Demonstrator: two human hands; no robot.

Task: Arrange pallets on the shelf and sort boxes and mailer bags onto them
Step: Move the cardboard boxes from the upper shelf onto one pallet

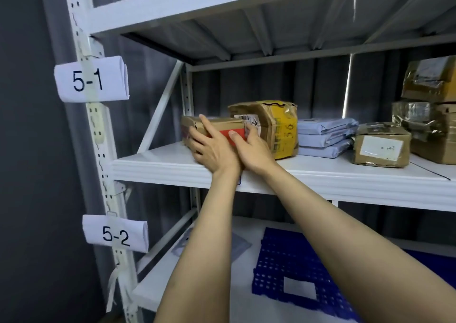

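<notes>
A small brown cardboard box (222,124) with a red patch lies on the white upper shelf (158,165), left of a larger torn box with yellow tape (276,125). My left hand (209,147) grips the small box's left front, fingers curled over its top and side. My right hand (254,147) holds its right end, thumb on the red patch and fingers round the far edge. A stack of pale blue mailer bags (325,137) lies further right. On the lower shelf a blue plastic pallet (291,256) lies flat, with a white label patch on it.
Taped brown boxes (382,147) and a taller pile (429,115) crowd the upper shelf's right end. A grey mailer bag (237,243) lies on the lower shelf left of the pallet. Paper tags marked 5-1 (91,78) and 5-2 (116,234) hang on the white upright.
</notes>
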